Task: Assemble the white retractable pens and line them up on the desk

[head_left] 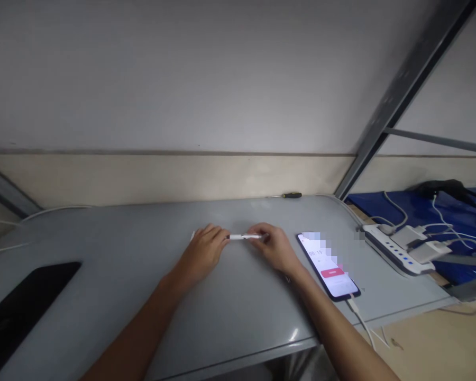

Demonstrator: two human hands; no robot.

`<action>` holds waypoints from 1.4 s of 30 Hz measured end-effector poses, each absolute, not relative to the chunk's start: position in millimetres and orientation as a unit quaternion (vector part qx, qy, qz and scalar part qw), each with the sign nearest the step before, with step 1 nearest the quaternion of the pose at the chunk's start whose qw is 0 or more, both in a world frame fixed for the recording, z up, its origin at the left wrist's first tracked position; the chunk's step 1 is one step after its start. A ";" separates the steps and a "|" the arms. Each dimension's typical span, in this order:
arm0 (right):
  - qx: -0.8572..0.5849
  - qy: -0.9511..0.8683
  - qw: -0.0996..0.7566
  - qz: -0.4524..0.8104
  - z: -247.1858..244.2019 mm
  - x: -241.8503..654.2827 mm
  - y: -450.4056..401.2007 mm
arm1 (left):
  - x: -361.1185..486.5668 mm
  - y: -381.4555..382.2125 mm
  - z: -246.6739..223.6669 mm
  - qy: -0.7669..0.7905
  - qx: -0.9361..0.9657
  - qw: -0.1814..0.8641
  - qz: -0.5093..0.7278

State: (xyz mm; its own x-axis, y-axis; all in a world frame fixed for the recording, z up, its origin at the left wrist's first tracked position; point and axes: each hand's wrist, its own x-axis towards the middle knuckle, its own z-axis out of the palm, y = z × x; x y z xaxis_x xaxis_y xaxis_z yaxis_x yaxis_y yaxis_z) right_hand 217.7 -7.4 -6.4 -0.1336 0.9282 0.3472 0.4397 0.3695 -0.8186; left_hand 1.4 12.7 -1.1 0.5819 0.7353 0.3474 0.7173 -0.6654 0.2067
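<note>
Pen (238,237) between both hands (209,246)

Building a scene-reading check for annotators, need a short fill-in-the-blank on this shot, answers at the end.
The left hand and right hand both hold one slim white ____.
The screwdriver lies near the foot of the ____.
The power strip is to the ____ of the phone.
The phone has a white ____ plugged into its near end.

Missing words: pen; wall; right; cable
</note>
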 end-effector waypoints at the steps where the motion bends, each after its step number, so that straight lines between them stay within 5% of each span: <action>1: -0.483 -0.713 0.446 0.241 -7.4 217.8 -7.1 | 1.4 12.0 -0.9 0.409 0.889 0.028 0.203; 8: -0.474 -0.779 0.404 0.065 -13.9 218.9 -3.8 | 3.8 9.2 -1.7 0.425 0.880 0.055 0.204; 16: -0.530 -0.754 0.386 0.039 -14.9 227.3 -0.7 | 1.6 11.7 -1.9 0.410 0.873 0.065 0.254; 23: -0.515 -0.545 0.566 0.343 -12.6 228.5 1.4 | -1.6 16.0 1.3 0.437 0.847 0.042 0.299; 29: -0.431 -0.435 0.592 0.524 -4.4 224.9 -1.0 | 0.5 14.8 -0.7 0.427 0.858 0.031 0.283; 42: -0.559 -0.705 0.430 0.068 -15.9 232.5 -1.0 | 3.1 11.3 2.4 0.428 0.854 0.040 0.293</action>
State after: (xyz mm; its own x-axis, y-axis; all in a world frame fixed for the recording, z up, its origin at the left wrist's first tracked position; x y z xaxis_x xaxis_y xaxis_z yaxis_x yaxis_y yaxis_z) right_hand 232.5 -1.0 -15.9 -0.0043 0.8476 0.5307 0.7310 0.3648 -0.5767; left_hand 3.1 11.3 2.4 0.4618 0.7544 0.4664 0.7072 -0.6306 0.3198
